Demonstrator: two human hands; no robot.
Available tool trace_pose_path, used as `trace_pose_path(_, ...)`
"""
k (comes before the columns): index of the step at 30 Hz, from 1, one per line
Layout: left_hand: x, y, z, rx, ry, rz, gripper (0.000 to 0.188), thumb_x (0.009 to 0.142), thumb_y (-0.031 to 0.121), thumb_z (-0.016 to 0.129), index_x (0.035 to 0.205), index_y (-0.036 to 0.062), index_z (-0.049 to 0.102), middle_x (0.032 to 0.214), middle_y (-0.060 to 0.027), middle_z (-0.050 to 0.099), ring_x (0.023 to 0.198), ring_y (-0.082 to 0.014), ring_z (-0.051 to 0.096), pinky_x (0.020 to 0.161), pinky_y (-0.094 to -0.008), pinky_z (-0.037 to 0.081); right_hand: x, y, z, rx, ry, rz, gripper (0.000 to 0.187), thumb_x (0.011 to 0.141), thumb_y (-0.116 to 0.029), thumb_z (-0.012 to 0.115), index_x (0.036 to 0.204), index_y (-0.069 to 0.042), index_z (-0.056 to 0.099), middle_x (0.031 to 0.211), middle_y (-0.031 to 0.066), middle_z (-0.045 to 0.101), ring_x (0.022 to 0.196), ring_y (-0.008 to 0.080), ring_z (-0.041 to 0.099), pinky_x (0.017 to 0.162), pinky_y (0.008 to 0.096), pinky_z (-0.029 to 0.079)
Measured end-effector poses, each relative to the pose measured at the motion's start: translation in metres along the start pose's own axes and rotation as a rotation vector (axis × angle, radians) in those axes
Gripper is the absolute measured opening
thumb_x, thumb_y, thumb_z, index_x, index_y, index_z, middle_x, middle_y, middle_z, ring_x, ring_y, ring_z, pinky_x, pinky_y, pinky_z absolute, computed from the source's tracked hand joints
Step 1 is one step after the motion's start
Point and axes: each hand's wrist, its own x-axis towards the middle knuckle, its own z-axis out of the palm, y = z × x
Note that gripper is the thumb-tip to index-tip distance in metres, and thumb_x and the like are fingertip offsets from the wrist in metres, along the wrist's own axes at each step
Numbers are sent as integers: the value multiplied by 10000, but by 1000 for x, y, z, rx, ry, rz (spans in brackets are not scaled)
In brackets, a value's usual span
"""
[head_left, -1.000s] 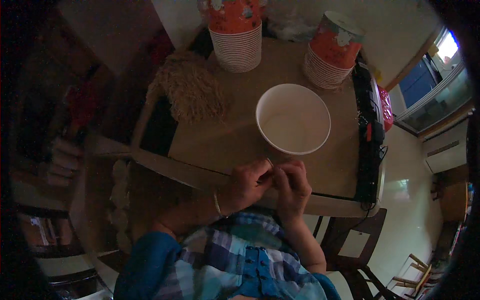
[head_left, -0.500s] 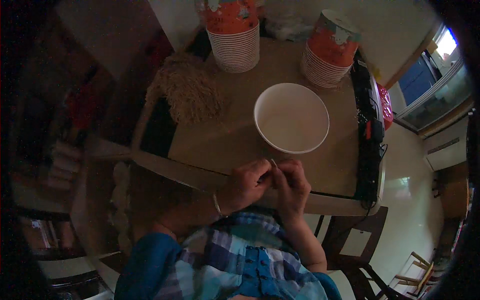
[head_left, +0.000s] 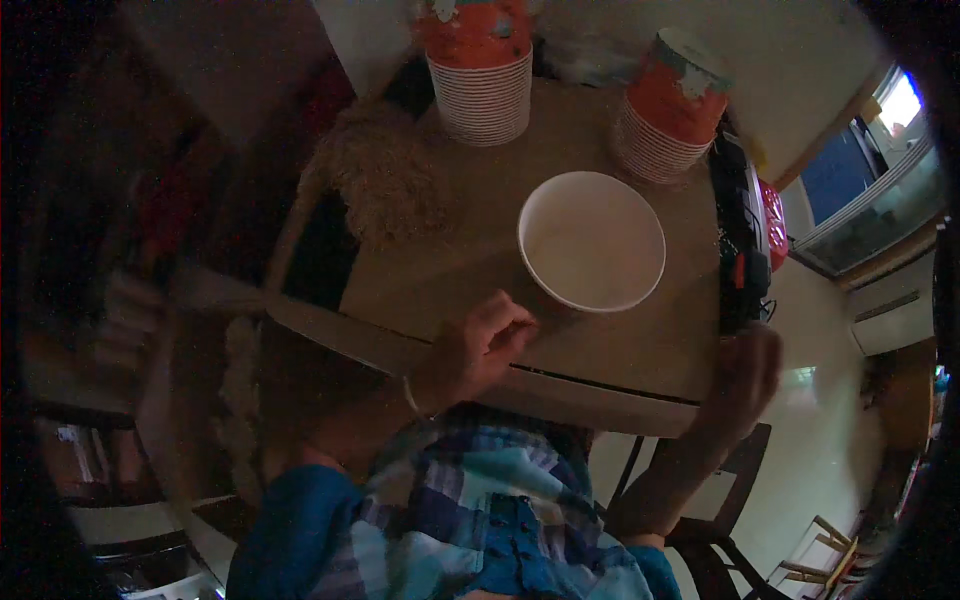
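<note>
A large white paper bucket or bowl (head_left: 592, 240) stands on the brown-covered table (head_left: 420, 290), its open mouth toward me. My left hand (head_left: 485, 340) is just in front of it near the table's front edge, fingers curled and pressed together. Whatever those fingers hold, if anything, is too small or hidden to see. Off to the right, my right hand (head_left: 745, 375) hangs over the table's right front corner, apart from the bucket. Motion blurs its fingers, so their state and any contents cannot be made out.
Two stacks of nested orange-and-white paper buckets, a left stack (head_left: 482, 95) and a right stack (head_left: 672, 115), stand at the back. A shaggy bundle of brown fibres (head_left: 388, 190) lies on the left. Dark cables and a red object (head_left: 773, 225) line the right edge. A chair (head_left: 745, 460) stands below right.
My hands, together around a small pale thing before, have parted. My right hand has swung right to the table corner; my left has shifted slightly left. The pale thing no longer shows.
</note>
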Motion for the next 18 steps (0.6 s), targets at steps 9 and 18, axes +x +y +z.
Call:
trace_pose_path(9, 18, -9, 0, -56, 288, -43, 289, 861, -26, 604, 1137, 54, 573, 933, -105, 562, 819, -211, 592, 692, -317, 491, 48, -30, 23, 215, -175, 131, 97, 879, -21, 578, 933, -22, 658, 879, 77, 629, 810, 143, 579, 730, 248, 476)
trace_pose_path(18, 42, -7, -21, 275, -19, 188, 375, 823, -17, 550, 1185, 80, 565, 989, -140, 560, 889, -353, 594, 735, -411, 505, 48, -67, 81, 603, -885, 13, 47, 835, 7, 635, 879, -1, 624, 849, 79, 634, 762, 148, 602, 635, 285, 474)
